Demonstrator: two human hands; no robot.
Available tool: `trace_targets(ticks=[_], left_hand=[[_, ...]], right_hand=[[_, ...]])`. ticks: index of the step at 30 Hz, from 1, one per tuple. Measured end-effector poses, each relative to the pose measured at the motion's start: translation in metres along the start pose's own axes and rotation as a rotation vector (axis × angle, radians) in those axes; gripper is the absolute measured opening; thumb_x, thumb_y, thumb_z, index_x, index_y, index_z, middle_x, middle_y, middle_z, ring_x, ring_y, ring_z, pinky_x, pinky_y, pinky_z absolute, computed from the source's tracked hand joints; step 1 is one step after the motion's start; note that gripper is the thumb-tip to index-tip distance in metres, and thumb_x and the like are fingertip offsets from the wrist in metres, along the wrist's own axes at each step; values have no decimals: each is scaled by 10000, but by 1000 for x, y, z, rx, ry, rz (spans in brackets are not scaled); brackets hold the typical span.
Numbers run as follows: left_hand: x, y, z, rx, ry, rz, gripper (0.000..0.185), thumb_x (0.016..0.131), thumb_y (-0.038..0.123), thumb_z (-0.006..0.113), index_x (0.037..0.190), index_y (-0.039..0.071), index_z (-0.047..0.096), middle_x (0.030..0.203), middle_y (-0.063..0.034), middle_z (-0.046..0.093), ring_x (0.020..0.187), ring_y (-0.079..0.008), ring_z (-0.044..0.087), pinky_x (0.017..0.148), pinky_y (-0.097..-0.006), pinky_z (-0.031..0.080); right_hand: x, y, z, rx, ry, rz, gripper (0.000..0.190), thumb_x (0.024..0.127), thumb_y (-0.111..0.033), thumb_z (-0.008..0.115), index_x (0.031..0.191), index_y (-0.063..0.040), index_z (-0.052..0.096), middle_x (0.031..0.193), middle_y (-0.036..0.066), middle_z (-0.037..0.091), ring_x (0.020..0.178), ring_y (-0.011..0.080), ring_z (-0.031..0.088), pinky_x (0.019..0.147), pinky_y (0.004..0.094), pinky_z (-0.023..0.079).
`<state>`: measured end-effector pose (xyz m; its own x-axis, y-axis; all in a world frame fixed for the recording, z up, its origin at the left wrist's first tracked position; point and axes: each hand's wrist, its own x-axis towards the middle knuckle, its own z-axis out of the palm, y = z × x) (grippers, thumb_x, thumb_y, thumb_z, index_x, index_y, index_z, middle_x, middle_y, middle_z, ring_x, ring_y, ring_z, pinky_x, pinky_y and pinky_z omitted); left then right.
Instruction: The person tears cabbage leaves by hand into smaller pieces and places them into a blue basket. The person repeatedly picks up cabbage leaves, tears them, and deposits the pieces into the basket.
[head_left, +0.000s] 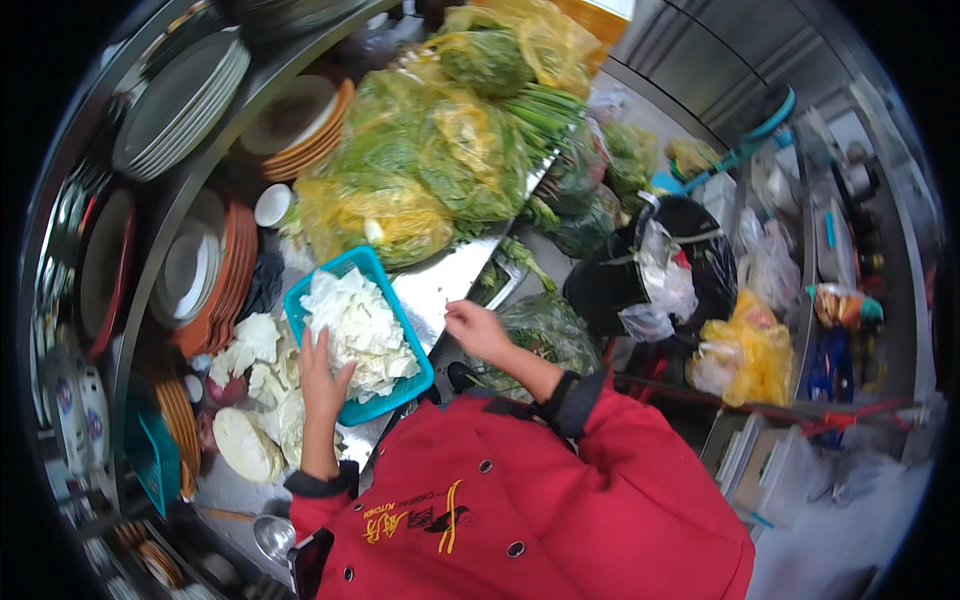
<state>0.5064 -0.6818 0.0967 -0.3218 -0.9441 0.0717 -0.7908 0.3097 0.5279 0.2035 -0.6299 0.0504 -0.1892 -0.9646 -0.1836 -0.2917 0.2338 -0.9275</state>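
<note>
A teal plastic basket holding torn white cabbage leaves stands on the metal counter before me. My left hand is at the basket's left side, fingers apart, thumb over the leaves; I see nothing held in it. My right hand is right of the basket, above the counter's edge, with its fingers bent together; whether something small is pinched between the fingertips cannot be told. Left of the basket lie a cut cabbage and loose cabbage leaves.
Yellow bags of leafy greens are heaped on the counter's far part, beside green stalks. Stacked plates fill the left shelves. A metal ladle lies at lower left. Right of the counter stands a black-lined bin near a yellow bag.
</note>
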Motion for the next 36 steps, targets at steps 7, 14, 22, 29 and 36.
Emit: trace_targets(ticks=[7, 14, 22, 29, 36], left_hand=[[-88, -41, -20, 463, 41, -451, 824, 713, 204, 745, 1415, 107, 327, 1463, -231, 254, 1324, -454, 231, 1087, -521, 200], [-151, -138, -2, 270, 152, -538, 409, 797, 120, 592, 1202, 97, 540, 914, -263, 596, 834, -433, 564, 735, -506, 431], [-141, -114, -29, 307, 229, -393, 775, 618, 122, 738, 1331, 170, 438, 1301, -193, 434, 1157, -370, 430, 983, -461, 348], [-114, -119, -25, 323, 67, -258, 657, 642, 185, 766, 1248, 161, 515, 1212, -123, 517, 1060, -320, 525, 913, -405, 435], [-121, -96, -80, -195, 330, -466, 510, 770, 211, 742, 1179, -15, 538, 1051, -153, 638, 923, -278, 640, 760, -338, 513]], right_hand=[[-12, -37, 27, -16, -218, -153, 259, 854, -212, 587, 1032, -26, 612, 896, 169, 663, 819, 303, 654, 730, 373, 508], [-9, -38, 30, -112, -233, -82, 240, 870, -183, 589, 1040, -15, 623, 843, 131, 670, 748, 207, 641, 679, 325, 504], [-13, -44, 50, 23, -315, -11, 204, 876, -128, 605, 1030, 5, 627, 757, 65, 662, 678, 96, 586, 633, 254, 476], [-16, -53, 69, -54, -460, -142, 207, 872, -130, 608, 1023, 9, 632, 785, 86, 670, 707, 118, 605, 653, 258, 482], [-15, -72, 77, -25, -532, -121, 220, 869, -137, 617, 1039, 3, 632, 803, 101, 668, 724, 137, 618, 664, 270, 488]])
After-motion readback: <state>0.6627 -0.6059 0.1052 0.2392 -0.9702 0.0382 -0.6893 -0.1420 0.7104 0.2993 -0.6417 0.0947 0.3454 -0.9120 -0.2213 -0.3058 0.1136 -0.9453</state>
